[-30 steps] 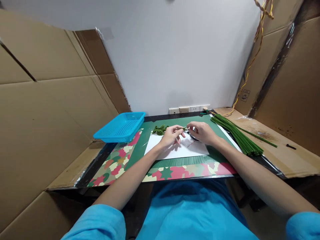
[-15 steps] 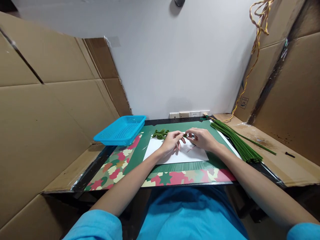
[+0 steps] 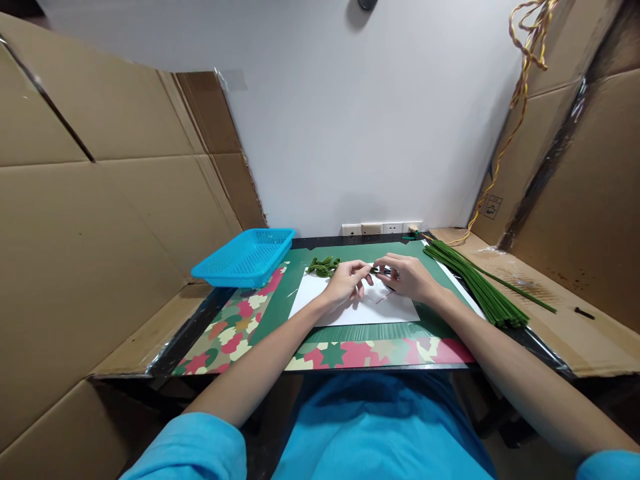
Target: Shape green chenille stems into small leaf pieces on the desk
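Note:
Over a white sheet of paper (image 3: pixel 330 313), my left hand (image 3: pixel 347 281) and my right hand (image 3: pixel 406 275) meet fingertip to fingertip. Between them is a small dark green piece (image 3: pixel 374 271), pinched by both hands and mostly hidden by the fingers. Something dark shows within my right hand, too small to make out. A small pile of twisted green pieces (image 3: pixel 324 267) lies at the paper's back left corner, just beyond my left hand. A thin reddish line (image 3: pixel 384 297) shows on the paper below my right hand.
A blue perforated basket (image 3: pixel 245 257) stands at the back left. At the right lies a bundle of long green fuzzy stems (image 3: pixel 475 283), with a small black rod (image 3: pixel 584 313) farther right. Cardboard walls flank both sides; wall sockets (image 3: pixel 371 229) and a twisted yellow cord (image 3: pixel 520 113) are behind.
The whole view has shifted slightly. Both hands stay together in nearly the same place, with the fingers of my right hand slightly changed around the small piece.

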Available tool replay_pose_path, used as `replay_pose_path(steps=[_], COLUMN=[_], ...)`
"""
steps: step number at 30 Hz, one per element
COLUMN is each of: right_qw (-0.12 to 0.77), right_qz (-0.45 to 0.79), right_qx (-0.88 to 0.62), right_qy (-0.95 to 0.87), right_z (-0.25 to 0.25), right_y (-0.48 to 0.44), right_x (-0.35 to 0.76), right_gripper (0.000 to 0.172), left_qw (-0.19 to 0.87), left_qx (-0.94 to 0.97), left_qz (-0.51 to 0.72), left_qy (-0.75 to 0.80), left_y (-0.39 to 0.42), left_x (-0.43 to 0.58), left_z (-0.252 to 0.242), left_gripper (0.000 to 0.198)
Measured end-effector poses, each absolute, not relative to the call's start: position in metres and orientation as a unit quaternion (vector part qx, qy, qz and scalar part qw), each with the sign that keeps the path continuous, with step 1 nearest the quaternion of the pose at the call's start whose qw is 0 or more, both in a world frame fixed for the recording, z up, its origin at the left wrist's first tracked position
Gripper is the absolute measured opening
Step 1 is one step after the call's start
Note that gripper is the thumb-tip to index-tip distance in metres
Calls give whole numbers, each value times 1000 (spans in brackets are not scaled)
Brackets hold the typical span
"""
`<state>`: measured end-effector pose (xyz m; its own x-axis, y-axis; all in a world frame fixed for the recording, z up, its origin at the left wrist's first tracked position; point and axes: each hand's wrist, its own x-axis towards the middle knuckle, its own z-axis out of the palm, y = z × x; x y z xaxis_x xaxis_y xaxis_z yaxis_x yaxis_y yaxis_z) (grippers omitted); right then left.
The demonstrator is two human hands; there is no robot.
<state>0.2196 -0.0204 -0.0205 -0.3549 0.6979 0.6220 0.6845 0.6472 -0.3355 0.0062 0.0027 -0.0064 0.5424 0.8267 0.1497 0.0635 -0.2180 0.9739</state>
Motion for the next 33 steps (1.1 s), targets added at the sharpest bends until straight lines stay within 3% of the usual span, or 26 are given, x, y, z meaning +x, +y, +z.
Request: replay_pose_path(steps=[18,27,33], right_qw=[397,413,442], right_qz=[1,38,77], right_qx=[-403,-399,-393], right_qy=[-825,-818,-803], right_z=[-22,-21,-20], right_y=[-21,-22,-21], right_x=[218,219,217], right_gripper=[9,12,23], left_qw=[549,540,547], left_qx=[688,694,696], left_qz=[346,348,339], left_qy=[324,324,319], left_y=[5,4,4], left_x=[6,6,4], left_z=[-11,-9,-7], left_gripper=[50,48,49])
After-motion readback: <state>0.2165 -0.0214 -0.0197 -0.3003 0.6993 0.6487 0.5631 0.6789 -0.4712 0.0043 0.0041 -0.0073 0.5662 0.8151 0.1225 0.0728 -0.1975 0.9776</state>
